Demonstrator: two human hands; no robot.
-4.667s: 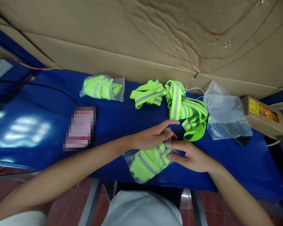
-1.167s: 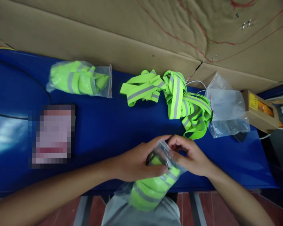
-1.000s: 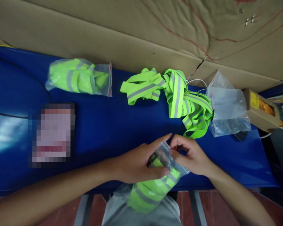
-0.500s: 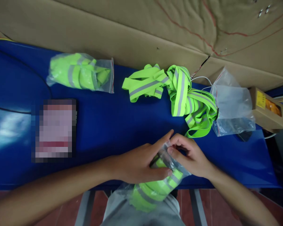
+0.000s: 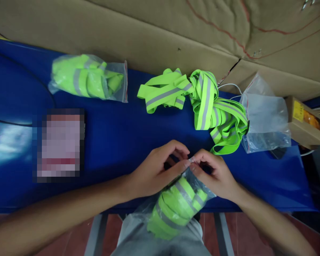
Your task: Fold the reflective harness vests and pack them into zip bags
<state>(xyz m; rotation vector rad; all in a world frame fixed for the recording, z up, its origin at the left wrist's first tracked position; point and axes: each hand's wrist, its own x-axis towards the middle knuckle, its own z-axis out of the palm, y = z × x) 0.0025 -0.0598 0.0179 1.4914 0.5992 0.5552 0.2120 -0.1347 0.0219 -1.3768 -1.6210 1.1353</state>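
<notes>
Both my hands pinch the upper edge of a clear plastic bag filled with rolled lime-green reflective strap. My left hand and my right hand meet there, thumbs against fingers, the fingertips almost touching. The bag hangs tilted over the table's front edge, its lower end above my lap. Beyond my hands lies a loose heap of green straps with grey reflective stripes. A second bag of green straps rests at the back left.
An empty clear zip bag lies right of the heap, beside a cardboard box with a yellow label. A dark device with a blurred screen is on the blue table at left. A brown padded wall runs behind.
My left hand has moved up off the bag's side to its top edge, and its fingers have curled into a pinch beside my right hand. The right hand stays nearly in place.
</notes>
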